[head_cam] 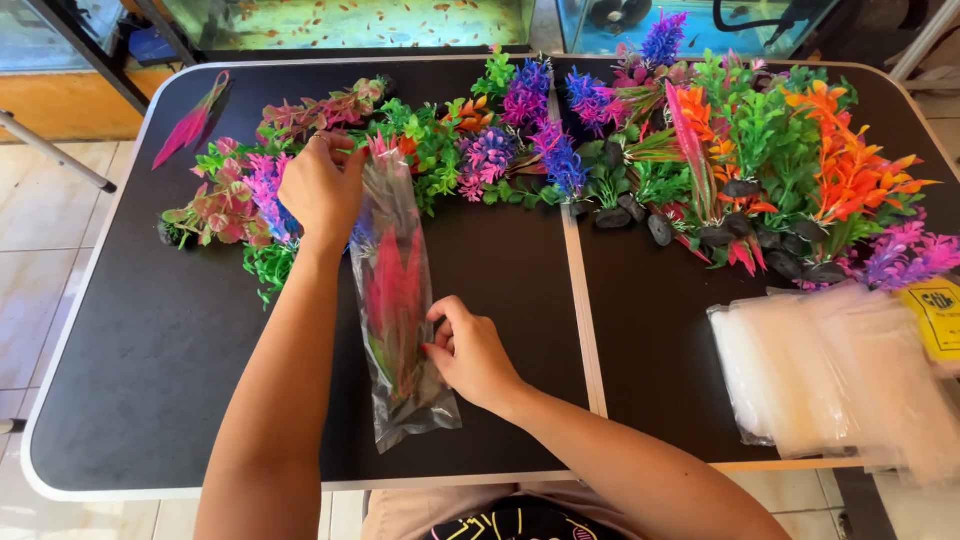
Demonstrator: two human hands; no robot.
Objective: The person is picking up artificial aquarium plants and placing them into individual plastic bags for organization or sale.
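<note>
Head view: two bare hands work at one black table (pixel 150 340), whose top is split by a pale seam down the middle. One clear bag (pixel 398 300) lies lengthwise left of the seam, its closed end toward the person and its mouth toward the far plants. Inside it sits one red plant (pixel 397 290) with green lower leaves.

The left hand (pixel 322 188) is at the bag's far end, fingers curled and pinched on the mouth of the plastic. The right hand (pixel 470 352) rests on the bag's lower right edge, fingers bent and pressing against the plastic and the plant's base; how firmly it grips I cannot tell.

One loose pink leaf sprig (pixel 190 125) lies alone at the far left corner, well apart from the bag. Across the far edge runs a heap of plastic plants (pixel 620 150), too tangled to count: green, purple, blue, pink, orange and red, with dark stone-like bases at the right. The left part of the heap lies just behind and under the left hand.

On the right near edge lies one stack of clear bags (pixel 830 370), rectangular and milky, overhanging the table rim. A yellow label (pixel 935 315) with dark print sits at its right end.

Beyond the table stand two glass tanks (pixel 350 20), the left one holding many small orange fish. Pale floor tiles (pixel 50 210) show at left.
</note>
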